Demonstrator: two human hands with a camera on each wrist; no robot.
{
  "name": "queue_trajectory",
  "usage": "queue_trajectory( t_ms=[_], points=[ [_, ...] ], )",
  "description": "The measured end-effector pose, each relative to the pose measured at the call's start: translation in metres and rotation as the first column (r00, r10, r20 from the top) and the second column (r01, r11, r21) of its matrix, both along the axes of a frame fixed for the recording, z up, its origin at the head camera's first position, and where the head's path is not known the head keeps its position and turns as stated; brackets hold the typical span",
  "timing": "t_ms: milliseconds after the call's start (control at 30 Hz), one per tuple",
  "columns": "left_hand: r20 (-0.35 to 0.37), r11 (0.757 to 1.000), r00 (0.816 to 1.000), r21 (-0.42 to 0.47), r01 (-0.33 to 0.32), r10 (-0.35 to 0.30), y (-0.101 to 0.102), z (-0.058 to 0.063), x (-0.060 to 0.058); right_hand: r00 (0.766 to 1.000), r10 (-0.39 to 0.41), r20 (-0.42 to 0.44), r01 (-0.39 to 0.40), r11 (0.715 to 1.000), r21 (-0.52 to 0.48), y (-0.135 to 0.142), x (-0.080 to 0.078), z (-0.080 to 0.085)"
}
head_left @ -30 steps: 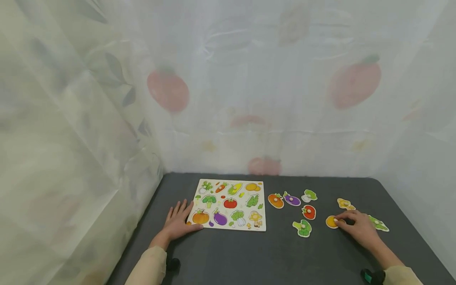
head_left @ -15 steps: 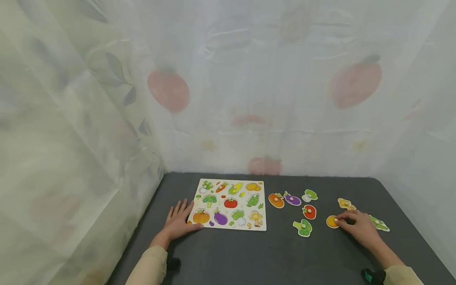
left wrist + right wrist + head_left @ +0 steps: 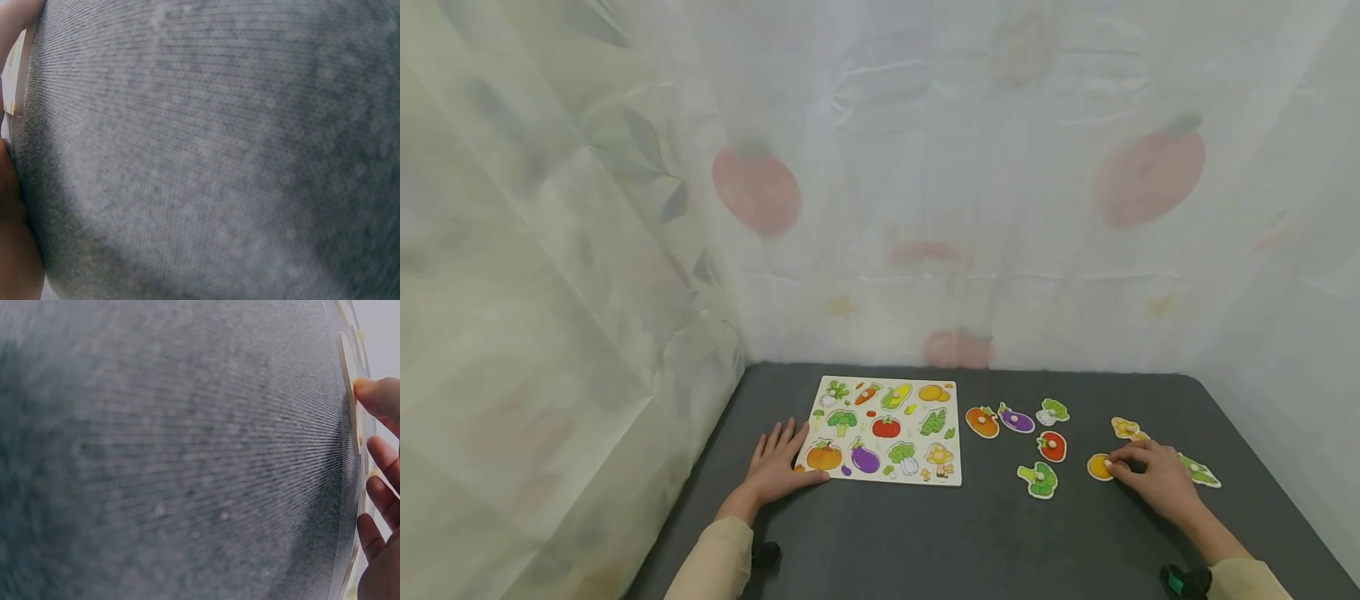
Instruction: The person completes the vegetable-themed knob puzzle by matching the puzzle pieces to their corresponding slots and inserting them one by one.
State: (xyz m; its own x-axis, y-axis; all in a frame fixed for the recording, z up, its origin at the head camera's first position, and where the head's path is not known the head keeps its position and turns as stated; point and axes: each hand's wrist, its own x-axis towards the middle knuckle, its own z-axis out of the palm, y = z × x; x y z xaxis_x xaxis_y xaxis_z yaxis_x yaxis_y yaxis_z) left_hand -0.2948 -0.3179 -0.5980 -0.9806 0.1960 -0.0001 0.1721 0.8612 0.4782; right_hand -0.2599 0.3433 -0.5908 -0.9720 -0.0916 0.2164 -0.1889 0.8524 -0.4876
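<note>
Tabletop [image 3: 917, 542]: nothing visibly shifts since the earlier frame.
Left hand [image 3: 775, 475]: fingers spread at vegetable board [image 3: 911, 433].
Potato piece [image 3: 1097, 467]: on tabletop, right hand [image 3: 1153, 482] pinching; apparently gripping, calling for a lift.
Left wrist: board's edge barely shows.
Right wrist: fingertip [image 3: 370, 392] touches piece.

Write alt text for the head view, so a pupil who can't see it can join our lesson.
A person's right hand pinches a yellow puzzle piece on a dark table, while the left hand rests at the near-left corner of a white vegetable puzzle board. More loose pieces lie to the board's right.
</note>
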Motion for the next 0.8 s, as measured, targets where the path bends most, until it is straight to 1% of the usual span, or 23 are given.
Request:
queue_trajectory(
  t_ms=[67, 133, 300, 333, 533, 667, 800],
  points=[
    [0.001, 1.000, 1.000, 0.002, -0.002, 0.002, -0.002, -0.003, -0.001, 1.000, -0.001, -0.006, 0.001, 1.000, 0.000, -0.001, -0.002, 0.000],
    [0.012, 1.000, 1.000, -0.012, -0.006, 0.006, -0.002, -0.004, -0.001, 1.000, -0.004, -0.005, 0.004, 1.000, -0.014, -0.004, -0.004, 0.004],
    [0.015, 1.000, 1.000, -0.021, -0.016, 0.017, -0.004, -0.007, -0.002, 1.000, -0.005, -0.001, 0.005, 0.997, -0.074, -0.021, -0.014, 0.019],
    [0.009, 1.000, 1.000, -0.017, -0.016, 0.016, -0.005, -0.009, -0.003, 1.000, -0.003, -0.003, 0.003, 0.997, -0.083, -0.026, -0.017, 0.022],
    [0.005, 1.000, 1.000, -0.013, -0.018, 0.018, -0.007, -0.011, -0.005, 0.999, 0.016, -0.034, -0.020, 0.992, -0.128, -0.067, -0.042, 0.034],
    [0.005, 1.000, 1.000, -0.018, -0.017, 0.017, -0.006, -0.011, -0.005, 0.999, 0.039, -0.026, -0.043, 0.985, -0.168, -0.101, -0.059, 0.039],
    [0.009, 1.000, 1.000, -0.016, -0.013, 0.013, -0.004, -0.009, -0.003, 0.999, 0.047, -0.023, -0.050, 0.985, -0.168, -0.136, -0.076, 0.041]
  ],
)
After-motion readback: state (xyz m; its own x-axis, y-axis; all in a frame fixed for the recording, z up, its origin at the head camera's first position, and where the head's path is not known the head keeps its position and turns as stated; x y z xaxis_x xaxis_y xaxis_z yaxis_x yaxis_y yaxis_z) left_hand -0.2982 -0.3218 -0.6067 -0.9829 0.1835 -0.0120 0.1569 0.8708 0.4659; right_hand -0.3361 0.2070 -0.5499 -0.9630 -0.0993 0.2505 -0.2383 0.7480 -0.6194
